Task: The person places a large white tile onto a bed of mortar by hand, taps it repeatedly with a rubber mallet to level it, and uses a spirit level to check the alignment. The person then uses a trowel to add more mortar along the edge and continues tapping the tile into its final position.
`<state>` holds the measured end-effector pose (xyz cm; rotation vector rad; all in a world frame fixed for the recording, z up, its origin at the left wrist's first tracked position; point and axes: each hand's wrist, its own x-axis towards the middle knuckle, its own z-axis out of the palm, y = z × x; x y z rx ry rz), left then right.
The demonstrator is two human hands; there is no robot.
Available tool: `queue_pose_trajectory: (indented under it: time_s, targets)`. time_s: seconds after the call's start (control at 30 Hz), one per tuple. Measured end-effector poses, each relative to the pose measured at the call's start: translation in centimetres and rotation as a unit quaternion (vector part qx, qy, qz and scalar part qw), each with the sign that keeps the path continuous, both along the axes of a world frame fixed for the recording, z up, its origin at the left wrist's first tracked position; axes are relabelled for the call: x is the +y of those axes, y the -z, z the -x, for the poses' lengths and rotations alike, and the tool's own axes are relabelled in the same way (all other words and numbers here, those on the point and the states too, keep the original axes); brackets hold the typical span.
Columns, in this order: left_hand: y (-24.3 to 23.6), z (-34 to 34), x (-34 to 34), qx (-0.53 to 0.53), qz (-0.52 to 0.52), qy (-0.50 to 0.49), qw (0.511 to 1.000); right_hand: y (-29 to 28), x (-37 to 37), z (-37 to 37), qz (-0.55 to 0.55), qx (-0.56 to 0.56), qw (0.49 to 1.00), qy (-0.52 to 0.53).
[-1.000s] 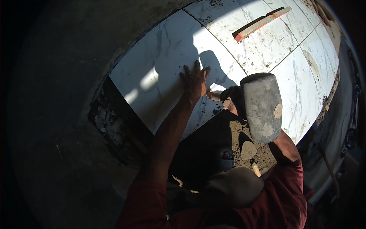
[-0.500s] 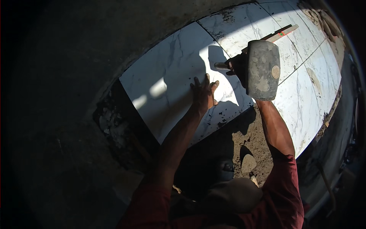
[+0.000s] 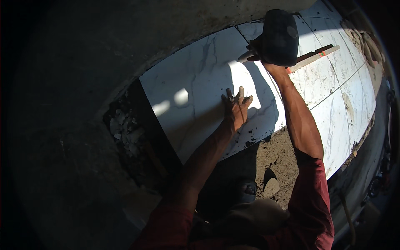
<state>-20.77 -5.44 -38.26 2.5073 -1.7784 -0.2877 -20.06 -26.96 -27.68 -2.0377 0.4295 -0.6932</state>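
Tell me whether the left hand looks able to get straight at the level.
Probably not directly: in this view, the right forearm and the mallet lie between the left hand, resting on the tile, and the level.

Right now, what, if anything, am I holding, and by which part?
Your right hand grips the dark mallet by its handle; your left hand holds nothing, spread on the white tile.

A big black mallet with a rubbery head like a fat barrel (it has a round, paler spot) is up in the air in the right hand, its handle tip poking out to the left. A large white tile with wiggly grey lines lies flat under the left hand, part shady, part sunny.
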Motion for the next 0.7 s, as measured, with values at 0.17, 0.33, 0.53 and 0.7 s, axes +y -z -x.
queue_pose_trajectory:
  time_s: [0.17,0.33,0.53,0.7]
  targets:
    - [0.1,0.7,-1.6,0.076,0.033,0.024,0.996,-0.1,-3.4,2.7,0.137,0.149,0.975,0.088]
    - [1.1,-0.7,0.3,0.082,-0.003,0.002,0.997,-8.9,-2.2,13.5,0.165,0.227,0.942,0.183]
    - [-3.2,0.1,-1.4,0.075,-0.079,0.032,0.994,-2.0,-5.9,33.7,0.126,0.536,0.745,0.377]
    - [-4.6,-0.4,-1.2,0.034,-0.090,0.055,0.994,3.7,-7.9,41.1,0.089,0.594,0.675,0.429]
